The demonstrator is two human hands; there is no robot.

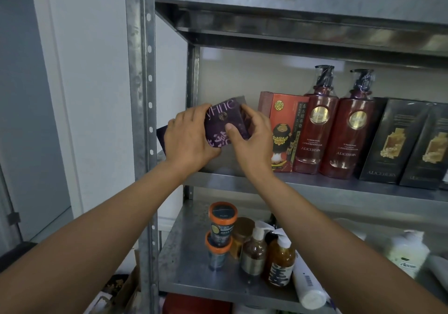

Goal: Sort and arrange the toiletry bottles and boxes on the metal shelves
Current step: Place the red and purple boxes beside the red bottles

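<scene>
This purple box (pixel 224 124) looks like light, stiff cardboard, maybe slippy, so I'd hold the side edges, not squash the faces; it's dark purple with pale lettering and a small round seal. I've got it tilted at the left end of the middle shelf (pixel 315 187), left grip (pixel 189 139) wrapped round its left side, right grip (pixel 254 139) pinching the right edge, just beside the red box (pixel 283 129).

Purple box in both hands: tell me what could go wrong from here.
1. The purple box is tilted, gripped by the left hand and right hand above the middle shelf; a slip could drop it onto the stacked orange-lidded jars below.
2. Sliding it right could nudge the red box, which stands close against a red pump bottle, perhaps tipping it.
</scene>
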